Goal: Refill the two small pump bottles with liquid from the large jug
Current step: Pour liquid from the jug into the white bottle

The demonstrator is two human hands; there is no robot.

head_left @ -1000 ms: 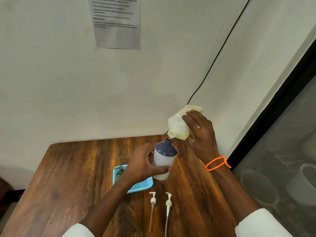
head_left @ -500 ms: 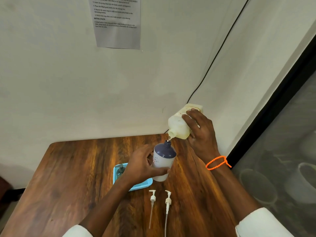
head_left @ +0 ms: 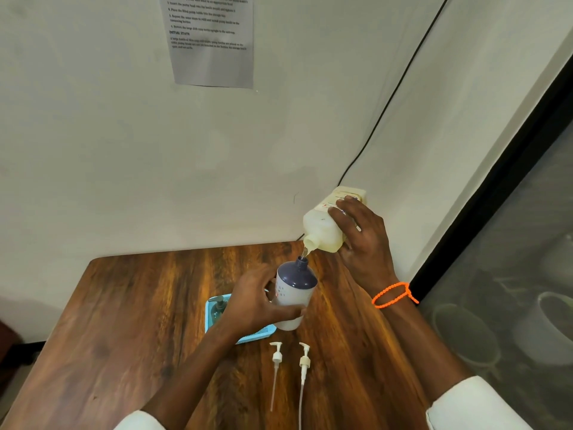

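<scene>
- The right hand (head_left: 362, 240), right of centre in the frame, grasps the large jug (head_left: 325, 228) around its body, fingers wrapped over the labelled side.
- The jug is tipped steeply, its open mouth pointing down and to the left, just above the neck of the small bottle.
- A thin pale stream of liquid (head_left: 304, 252) runs from the jug's mouth toward the open neck below.
- The left hand (head_left: 257, 301), at the centre of the frame, is clenched around the small pump bottle (head_left: 293, 293), thumb along its lower front and fingers behind.
- The bottle has a white body and a dark blue shoulder and neck, with no pump fitted; it leans slightly toward the jug, and whether its base touches the wooden table (head_left: 124, 321) I cannot tell.
- Behind the left hand, left of centre, a light blue tray (head_left: 242, 336) lies on the table, and a second bottle with a dark pump head (head_left: 219, 308) rests in it.
- Low in the frame, below the held bottle, two white pump heads (head_left: 277, 356) with long dip tubes lie side by side on the table, close together but apart.
- An orange beaded band (head_left: 392, 295) circles the right wrist.
- A printed sheet (head_left: 212, 41) hangs on the wall at the upper centre; its text is too small to read.
</scene>
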